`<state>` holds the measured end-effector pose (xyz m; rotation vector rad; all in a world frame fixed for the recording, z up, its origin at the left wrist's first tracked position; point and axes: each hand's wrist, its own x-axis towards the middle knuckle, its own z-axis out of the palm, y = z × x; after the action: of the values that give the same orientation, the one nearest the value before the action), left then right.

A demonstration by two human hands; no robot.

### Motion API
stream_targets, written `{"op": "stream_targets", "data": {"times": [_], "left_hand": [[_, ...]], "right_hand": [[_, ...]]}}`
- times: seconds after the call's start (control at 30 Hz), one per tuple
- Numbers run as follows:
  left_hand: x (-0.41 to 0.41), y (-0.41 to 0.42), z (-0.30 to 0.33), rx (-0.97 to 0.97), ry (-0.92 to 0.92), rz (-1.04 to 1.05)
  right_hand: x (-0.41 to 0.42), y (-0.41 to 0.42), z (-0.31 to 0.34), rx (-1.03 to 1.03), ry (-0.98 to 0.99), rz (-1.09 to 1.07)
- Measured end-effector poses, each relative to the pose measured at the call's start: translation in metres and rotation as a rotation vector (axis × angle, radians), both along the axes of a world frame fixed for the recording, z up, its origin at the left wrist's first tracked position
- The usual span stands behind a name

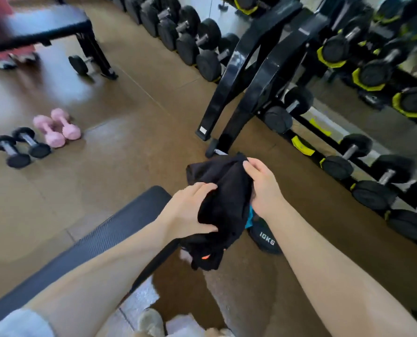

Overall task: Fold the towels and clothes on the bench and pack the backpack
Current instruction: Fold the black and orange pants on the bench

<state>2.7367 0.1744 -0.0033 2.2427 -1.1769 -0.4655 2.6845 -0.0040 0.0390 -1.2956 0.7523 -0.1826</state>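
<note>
Shoe: a pale, soft-looking shoe (151,322) shows at the bottom edge, on the brown floor (134,132).
Worktop: a long padded bench (100,242) with a black, finely ribbed cover and a rounded far end; it runs from the bottom left up toward the middle.
Left grip: the left hand (190,210) curls its fingers and thumb into the near side of the black garment (223,203), just past the worktop's far end.
Right grip: the right hand (263,186) holds the garment's far side, fingers curled over its top fold.
Garment: soft, matte black cloth, bunched and crumpled between both hands, held in the air beside the far end of the worktop; its loose lower end hangs down and carries a small orange mark (205,257).
Blue cloth: a sliver of bright blue fabric (250,218) peeks out under the right wrist; what it belongs to cannot be told.
Weight: a round black piece marked 10KG (267,239) lies on the floor under the garment.
Floor dumbbells: two pink, smooth, rounded dumbbells (56,127) lie side by side, with two small black-ended, metal-handled dumbbells (20,149) just beside them, well apart from the worktop.
Rack: a glossy black frame (249,76) holding round black dumbbells, some with yellow trim.
Far bench: a second black bench (44,25), blurred, in the far left corner.
</note>
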Motion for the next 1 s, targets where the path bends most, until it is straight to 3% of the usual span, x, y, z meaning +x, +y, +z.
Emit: {"op": "stream_targets", "data": {"times": [0.17,0.43,0.6,0.77,0.9,1.0], "left_hand": [[0.006,0.010,0.039,-0.066,0.174,0.173],[0.014,-0.026,0.101,-0.163,0.381,0.392],[0.009,-0.099,0.141,-0.223,0.325,0.517],[0.000,-0.163,0.159,-0.039,0.041,0.344],[-0.014,-0.188,0.166,-0.054,-0.053,0.211],[-0.021,-0.194,0.168,-0.197,-0.044,0.239]], "right_hand": [[-0.013,-0.003,0.046,0.123,-0.090,-0.038],[-0.020,-0.051,0.027,-0.188,0.091,-0.117],[-0.020,-0.085,0.051,-0.380,0.055,0.170],[-0.043,-0.120,0.072,-0.317,-0.158,0.511],[-0.045,-0.138,0.069,-0.583,-0.197,0.533],[-0.039,-0.149,0.074,-0.753,-0.248,0.478]]}}
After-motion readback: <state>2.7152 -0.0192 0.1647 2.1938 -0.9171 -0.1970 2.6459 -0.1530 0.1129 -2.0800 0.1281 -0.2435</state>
